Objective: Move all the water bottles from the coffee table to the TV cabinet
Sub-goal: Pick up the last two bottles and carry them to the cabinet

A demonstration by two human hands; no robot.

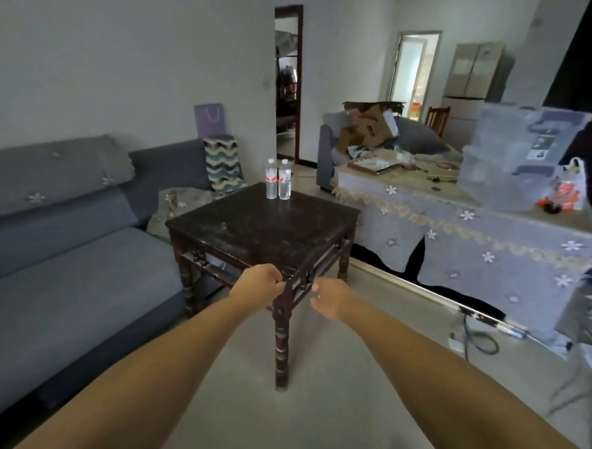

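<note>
Two clear water bottles with white caps and red labels, the left bottle (271, 179) and the right bottle (284, 180), stand upright side by side at the far corner of the dark wooden coffee table (253, 226). Both my arms reach forward toward the table's near corner. My left hand (256, 284) is loosely curled at that corner with nothing in it. My right hand (329, 299) is blurred, fingers slightly apart, holding nothing. The bottles are well beyond both hands. A long cabinet covered with a floral lace cloth (460, 236) stands to the right.
A grey sofa (67, 270) runs along the left. On the cloth-covered cabinet sit clear plastic storage boxes (517, 157), a plastic bag (567, 189) and small clutter. Cables (479, 338) lie on the floor at its base. An armchair with cardboard boxes (368, 127) stands behind.
</note>
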